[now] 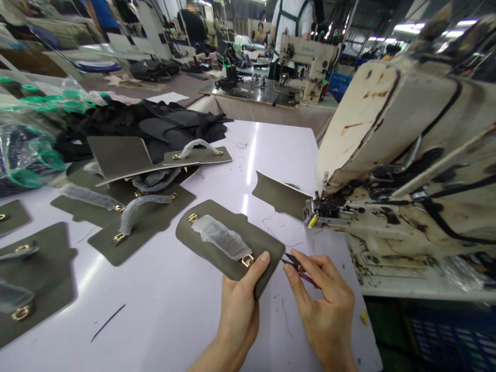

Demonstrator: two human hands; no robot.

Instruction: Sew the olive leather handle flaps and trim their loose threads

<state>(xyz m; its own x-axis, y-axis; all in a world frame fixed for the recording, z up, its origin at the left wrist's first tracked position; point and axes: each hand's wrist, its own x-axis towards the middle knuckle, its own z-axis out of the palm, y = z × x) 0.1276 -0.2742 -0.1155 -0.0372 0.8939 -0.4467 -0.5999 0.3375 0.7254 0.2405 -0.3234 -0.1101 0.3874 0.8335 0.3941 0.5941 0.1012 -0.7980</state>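
My left hand (242,310) grips an olive-grey bag panel (267,243) by its near end, thumb on top and fingers underneath. Across the panel runs a handle wrapped in white film (222,236), joined at both ends by gold-coloured metal fittings. My right hand (325,305) is closed on a small pair of thread snips (296,262) with dark blades and a reddish handle. The blade tips are at the panel's right corner; whether they touch the edge I cannot tell. Another olive-grey panel (281,194) lies beyond, beside the sewing machine (360,129).
Several bag panels with wrapped handles (143,222) overlap on the white table (155,305) at left. Black cut pieces (166,121) are heaped behind them, beside plastic-wrapped green-topped thread spools (39,150). Thread scraps are scattered about. Another sewing machine (310,59) and people stand farther back.
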